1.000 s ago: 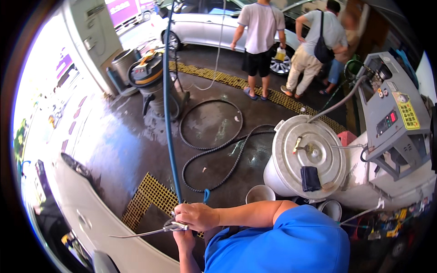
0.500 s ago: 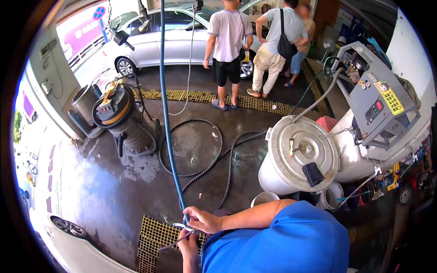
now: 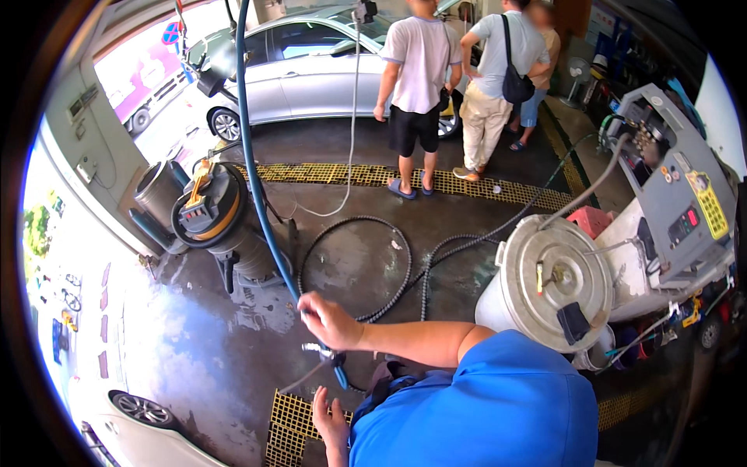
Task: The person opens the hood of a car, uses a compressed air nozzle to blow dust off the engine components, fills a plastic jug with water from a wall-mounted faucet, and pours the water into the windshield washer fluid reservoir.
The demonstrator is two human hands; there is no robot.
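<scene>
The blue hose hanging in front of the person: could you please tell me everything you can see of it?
The blue hose is a smooth, slim tube, seemingly rubber or plastic. It enters at the picture's top edge and hangs in a long curve over the wet concrete floor, passing the drum vacuum cleaner. The right hand grips it near its lower end, where it meets a metal fitting with a thin nozzle. The left hand is below, apart from it.

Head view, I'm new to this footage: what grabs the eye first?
The long blue hose drops from above down the middle into the right hand, with the left hand just below it. Left stands a round orange-and-black vacuum drum; right, a big grey lidded metal tank. Behind, people stand by a silver car.
</scene>
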